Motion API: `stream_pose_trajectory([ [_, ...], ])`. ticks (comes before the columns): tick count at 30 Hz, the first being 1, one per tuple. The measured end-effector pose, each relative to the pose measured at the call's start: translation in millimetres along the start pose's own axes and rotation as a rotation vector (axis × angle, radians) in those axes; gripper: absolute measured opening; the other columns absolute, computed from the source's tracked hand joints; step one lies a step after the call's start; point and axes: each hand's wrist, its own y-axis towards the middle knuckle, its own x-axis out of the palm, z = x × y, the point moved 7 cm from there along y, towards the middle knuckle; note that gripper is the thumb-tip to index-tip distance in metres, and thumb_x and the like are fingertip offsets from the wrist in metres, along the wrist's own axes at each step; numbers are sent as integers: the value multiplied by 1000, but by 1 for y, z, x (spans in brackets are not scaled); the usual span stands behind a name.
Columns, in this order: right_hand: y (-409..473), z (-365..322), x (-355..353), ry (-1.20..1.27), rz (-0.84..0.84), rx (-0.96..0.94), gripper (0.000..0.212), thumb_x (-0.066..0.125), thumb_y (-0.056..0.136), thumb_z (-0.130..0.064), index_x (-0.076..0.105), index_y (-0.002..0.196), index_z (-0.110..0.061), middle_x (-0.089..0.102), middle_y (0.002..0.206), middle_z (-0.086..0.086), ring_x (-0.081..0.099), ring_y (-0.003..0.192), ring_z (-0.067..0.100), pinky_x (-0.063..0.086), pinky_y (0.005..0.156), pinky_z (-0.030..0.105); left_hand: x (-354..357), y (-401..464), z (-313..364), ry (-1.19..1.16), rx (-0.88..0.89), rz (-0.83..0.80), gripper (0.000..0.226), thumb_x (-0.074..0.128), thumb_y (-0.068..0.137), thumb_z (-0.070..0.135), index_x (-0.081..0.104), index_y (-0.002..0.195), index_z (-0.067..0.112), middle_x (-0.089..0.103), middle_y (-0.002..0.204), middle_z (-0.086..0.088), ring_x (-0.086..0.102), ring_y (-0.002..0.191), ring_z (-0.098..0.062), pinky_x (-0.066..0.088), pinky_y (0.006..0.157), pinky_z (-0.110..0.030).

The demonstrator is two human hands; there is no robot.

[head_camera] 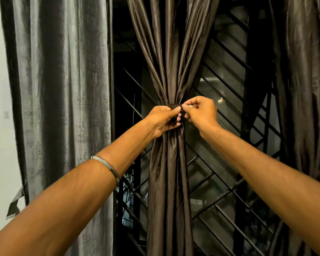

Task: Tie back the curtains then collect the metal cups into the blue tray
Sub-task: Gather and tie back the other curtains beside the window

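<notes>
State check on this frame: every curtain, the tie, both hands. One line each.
middle curtain: gathered into a bunch at its waist, dark tie around it
tie band: wrapped round the bunch, ends pinched by both hands, fastening not visible
left curtain: hanging loose, untied
right curtain: hanging, partly in view, tie state unclear
left hand: gripping the tie
right hand: fingers pinching the tie end

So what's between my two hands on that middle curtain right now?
In the head view, the dark tie band spans the small gap between the left hand and right hand, wrapped round the gathered brown curtain.
</notes>
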Motion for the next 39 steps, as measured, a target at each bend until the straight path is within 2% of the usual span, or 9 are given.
stream_pose_trajectory([
  [5, 3, 4, -9, 40, 74, 25, 9, 67, 90, -11, 67, 82, -15, 68, 68, 6, 62, 50, 4, 54, 56, 23, -2, -5, -1, -29, 26, -11, 7, 64, 93, 10, 68, 89, 6, 68, 74, -3, 66, 57, -6, 58, 57, -19],
  [8, -8, 11, 0, 95, -38, 83, 12, 64, 92, -10, 66, 82, -16, 67, 68, 5, 62, 54, 8, 53, 55, 23, -14, -4, -3, -33, 8, 63, 9, 66, 91, 10, 69, 97, 5, 70, 75, -3, 66, 55, -4, 52, 48, -13],
  [12, -28, 20, 13, 186, -152, 192, 9, 61, 94, -11, 68, 90, -8, 62, 69, 2, 54, 51, 6, 48, 47, 17, -16, -1, -4, -17, -11, 62, 11, 65, 93, 15, 66, 84, 8, 63, 68, -1, 59, 49, -2, 44, 42, -10],
  [17, -38, 29, 25, 326, -169, 366, 13, 62, 94, -11, 66, 81, -12, 60, 68, 3, 54, 52, 6, 45, 42, 15, -17, -2, 3, -7, -44, 67, 21, 65, 93, 24, 62, 78, 10, 60, 65, 1, 51, 46, -2, 39, 39, -12],
  [23, -46, 24, 42, 401, -251, 455, 14, 61, 94, -15, 67, 82, -18, 63, 74, -3, 56, 64, 5, 46, 52, 17, -25, -2, 10, 126, -72, 68, 26, 66, 92, 32, 66, 93, 6, 56, 63, 2, 45, 41, -1, 37, 38, -12],
  [27, -50, 24, 45, 358, -297, 468, 12, 61, 92, -12, 67, 84, -18, 63, 76, -1, 57, 67, 8, 47, 55, 21, -25, -6, 10, 78, -149, 20, 24, 63, 94, 29, 65, 80, 9, 54, 54, 5, 42, 38, -1, 33, 35, -10],
  [30, -47, 28, 42, 278, -255, 434, 15, 62, 90, -10, 68, 79, -18, 63, 75, -1, 56, 67, 9, 48, 54, 21, -24, -8, 11, 77, -203, 35, 16, 62, 95, 21, 61, 83, 10, 50, 47, 6, 40, 33, -1, 32, 33, -9],
  [35, -42, 30, 43, 272, -190, 447, 9, 70, 87, -21, 70, 79, -18, 62, 66, -1, 53, 53, 9, 47, 44, 20, -25, -8, 12, 119, -237, 55, 18, 54, 99, 19, 58, 84, 10, 48, 51, 3, 44, 32, -2, 37, 31, -11],
  [39, -40, 30, 54, 453, -210, 563, 9, 59, 91, -11, 66, 85, -11, 68, 63, 4, 64, 49, 11, 54, 46, 21, -28, -8, 4, 75, -237, 99, 22, 62, 95, 27, 62, 82, 10, 50, 64, 0, 56, 39, -6, 49, 39, -14],
])
